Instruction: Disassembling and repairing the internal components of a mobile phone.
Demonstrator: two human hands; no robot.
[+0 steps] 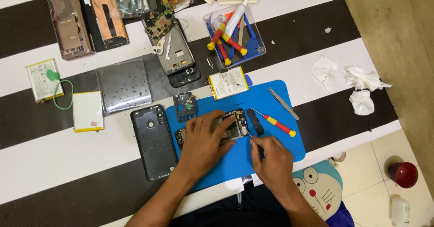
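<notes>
The black-and-white striped table takes up most of the view, with a blue rectangular silicone work mat laid over its near edge. On that mat, near the middle, sits the opened black smartphone chassis with its exposed boards, and that's the piece being worked on. Just left of the mat lies a dark plastic phone back cover, which looks light and a bit bendy.

The left hand is spread flat over the chassis, fingers pressing down to pin it rather than wrapping around it. The right hand is pinched shut around a slim metal-tipped tool, tip touching the right edge of the chassis; I can't make out exactly what kind of tool it is.

My guess on handling: the chassis is light and stiff at the frame, but the bare boards and flex cables inside look fragile, so it's best held by the outer frame edges, not the middle. It'd probably slide easily without the grippy mat.

Smaller bits nearby: a red-and-yellow handled screwdriver just right of the chassis, and grey metal tweezers beyond it.
</notes>
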